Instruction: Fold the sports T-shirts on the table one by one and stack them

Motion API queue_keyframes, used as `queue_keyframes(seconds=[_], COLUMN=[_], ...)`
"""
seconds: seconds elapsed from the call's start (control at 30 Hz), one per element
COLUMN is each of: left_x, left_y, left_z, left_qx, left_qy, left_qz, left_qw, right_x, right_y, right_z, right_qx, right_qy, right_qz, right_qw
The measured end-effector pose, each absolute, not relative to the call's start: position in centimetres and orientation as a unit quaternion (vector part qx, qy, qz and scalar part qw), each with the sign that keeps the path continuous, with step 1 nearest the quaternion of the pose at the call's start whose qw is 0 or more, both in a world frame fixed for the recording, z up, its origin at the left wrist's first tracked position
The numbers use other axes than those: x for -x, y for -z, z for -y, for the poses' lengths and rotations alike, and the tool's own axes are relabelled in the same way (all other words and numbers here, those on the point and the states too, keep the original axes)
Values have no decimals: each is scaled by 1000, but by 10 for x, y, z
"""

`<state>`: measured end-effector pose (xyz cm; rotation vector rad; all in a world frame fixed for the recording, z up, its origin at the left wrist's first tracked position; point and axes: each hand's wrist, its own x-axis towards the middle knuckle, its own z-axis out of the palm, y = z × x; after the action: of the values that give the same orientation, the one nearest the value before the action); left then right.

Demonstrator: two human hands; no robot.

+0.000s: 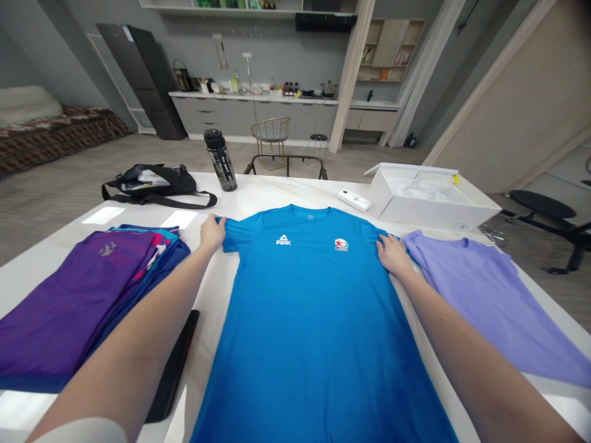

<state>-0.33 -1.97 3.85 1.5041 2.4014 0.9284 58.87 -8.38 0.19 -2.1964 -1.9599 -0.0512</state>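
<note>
A blue T-shirt [305, 307] with a white PEAK logo and a round badge lies front up, spread flat across the table before me. Its neckline points to the far side, and its hem runs out of view at the bottom. My left hand [213, 234] is closed on the end of the left sleeve, pinching the cloth. On the right sleeve rests my right hand [394, 253], its fingers apart and pressing the cloth down. That sleeve is partly hidden under the hand and borders a lavender shirt [484, 289].
Left on the white table [258, 194] are a stack of folded shirts [87, 289], a black flat object [178, 363] and a black bag [157, 184]. Farther back stand a bottle [220, 161], a white device [354, 200] and an open white box [415, 206].
</note>
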Motion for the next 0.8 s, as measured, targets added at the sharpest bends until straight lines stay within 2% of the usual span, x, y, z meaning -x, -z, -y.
queue_keyframes(seconds=[0.17, 0.27, 0.33, 0.47, 0.6, 0.8], left_x=[7, -14, -34, -77, -119, -147], left_y=[-43, -50, -53, -51, -41, -24], left_z=[30, 44, 51, 53, 36, 1], left_qx=[-472, -538, -671, -843, -812, -748], left_qy=[-257, -271, -238, -123, -98, -25], left_qz=[-839, -797, -696, -523, -575, -657], left_qw=[81, -42, -92, -37, -8, 94], right_x=[-585, -574, -564, -535, -495, -459], right_y=[-17, -21, -23, -28, -31, -20], right_z=[86, 96, 102, 103, 83, 37], right_qx=[745, 737, 713, 681, 682, 726], right_qy=[32, 61, 75, 48, -20, -64], right_qz=[654, 646, 663, 700, 708, 681], right_qw=[126, 188, 214, 211, 182, 77])
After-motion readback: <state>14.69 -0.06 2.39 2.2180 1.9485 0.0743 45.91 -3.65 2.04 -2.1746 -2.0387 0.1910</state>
